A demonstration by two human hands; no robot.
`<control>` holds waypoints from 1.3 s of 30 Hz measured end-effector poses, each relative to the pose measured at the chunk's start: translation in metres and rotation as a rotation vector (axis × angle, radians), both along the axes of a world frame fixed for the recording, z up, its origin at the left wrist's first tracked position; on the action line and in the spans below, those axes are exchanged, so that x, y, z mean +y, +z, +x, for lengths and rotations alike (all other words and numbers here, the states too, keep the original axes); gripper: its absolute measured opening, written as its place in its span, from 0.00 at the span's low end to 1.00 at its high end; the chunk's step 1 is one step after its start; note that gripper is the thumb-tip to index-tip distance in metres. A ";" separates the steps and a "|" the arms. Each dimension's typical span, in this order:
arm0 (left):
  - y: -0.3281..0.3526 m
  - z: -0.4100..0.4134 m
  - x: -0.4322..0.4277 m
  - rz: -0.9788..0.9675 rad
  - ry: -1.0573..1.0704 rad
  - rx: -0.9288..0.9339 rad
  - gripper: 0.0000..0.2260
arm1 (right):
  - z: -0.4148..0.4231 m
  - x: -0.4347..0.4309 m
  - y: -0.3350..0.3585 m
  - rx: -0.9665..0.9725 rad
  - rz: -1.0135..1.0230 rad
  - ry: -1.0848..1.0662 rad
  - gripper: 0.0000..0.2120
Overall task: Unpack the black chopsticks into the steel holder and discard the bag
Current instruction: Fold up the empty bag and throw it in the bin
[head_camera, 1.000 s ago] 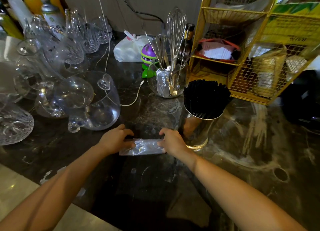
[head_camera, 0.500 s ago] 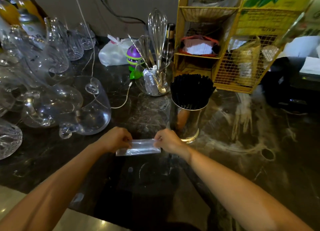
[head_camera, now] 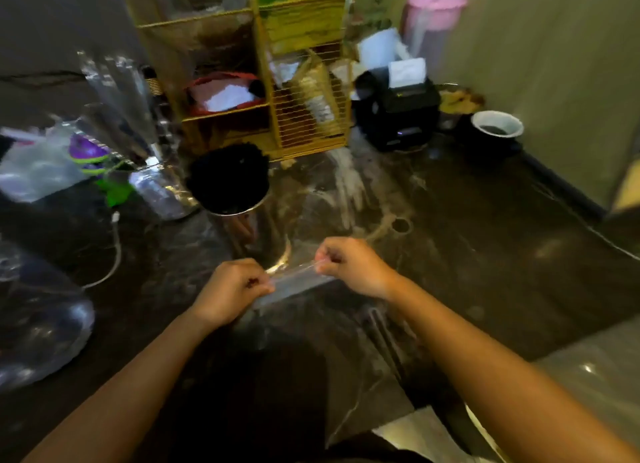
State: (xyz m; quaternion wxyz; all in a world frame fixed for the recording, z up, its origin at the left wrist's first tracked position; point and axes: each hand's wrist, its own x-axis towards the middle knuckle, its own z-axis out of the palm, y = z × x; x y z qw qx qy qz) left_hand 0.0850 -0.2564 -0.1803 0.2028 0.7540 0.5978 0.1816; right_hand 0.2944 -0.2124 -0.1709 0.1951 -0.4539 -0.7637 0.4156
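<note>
The black chopsticks (head_camera: 230, 175) stood packed upright in the steel holder (head_camera: 242, 225), so the unpacking looked finished. The step in hand seemed to be getting rid of the bag (head_camera: 298, 280). The clear bag was stretched just in front of the holder, above the dark counter (head_camera: 485, 254). It looked flat and empty, though blur made that hard to confirm. The left hand (head_camera: 232, 289) pinched one end in curled fingers, in front of the holder. The right hand (head_camera: 349, 266) pinched the other end, in front and to the right of it.

The next move probably called for one hand to bunch up the slippery film and carry it to a bin. No bin was plainly shown. A pink tub (head_camera: 434, 15) stood well behind and to the right of the holder, but its use could not be told.
</note>
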 end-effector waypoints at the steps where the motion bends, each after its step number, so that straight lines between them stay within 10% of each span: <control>1: -0.001 0.016 0.004 0.018 -0.030 -0.006 0.03 | 0.017 -0.004 0.004 -0.004 0.008 -0.047 0.10; 22: -0.051 0.422 -0.051 -0.085 -0.612 -0.098 0.05 | 0.386 -0.183 -0.002 -0.152 0.041 -0.667 0.02; 39: -0.323 0.538 -0.054 -0.202 -0.883 0.430 0.20 | 0.466 -0.210 -0.269 -0.217 -0.171 -0.991 0.07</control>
